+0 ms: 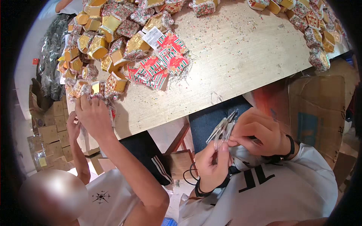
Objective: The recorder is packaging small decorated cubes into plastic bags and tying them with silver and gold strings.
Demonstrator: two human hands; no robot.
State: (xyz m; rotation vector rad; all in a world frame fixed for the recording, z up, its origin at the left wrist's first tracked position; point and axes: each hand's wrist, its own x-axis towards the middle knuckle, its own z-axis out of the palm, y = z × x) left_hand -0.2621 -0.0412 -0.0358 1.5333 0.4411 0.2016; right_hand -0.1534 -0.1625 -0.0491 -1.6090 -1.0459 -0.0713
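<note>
We have a bundle of thin clear plastic sleeves (223, 128) pinched between both hands, lower centre of the frame, held over the lap just below the table edge (211, 103). Left hand (212, 165) is closed around the bundle's lower end, thumb on top; right hand (260, 132) is curled shut on it from the right, fingertips pinching the sleeves. Risk as we judge it: the sleeves look slick and stacked loose, so a weak pinch could let them fan out or drop to the floor between our knees; they're off the table, nothing under them to catch. At left of the frame a co-worker's hand (93, 115) reaches into the pile of small gold-and-speckled boxes (100, 45) at upper left; a nudge there could push boxes off the near edge. Red-green striped packs (158, 64) lie beside that pile. Containers: cardboard cartons (52, 132) stacked on the floor at far left look flat or closed, contents not visible. Brown carton (320, 109) at right, contents also not visible.
</note>
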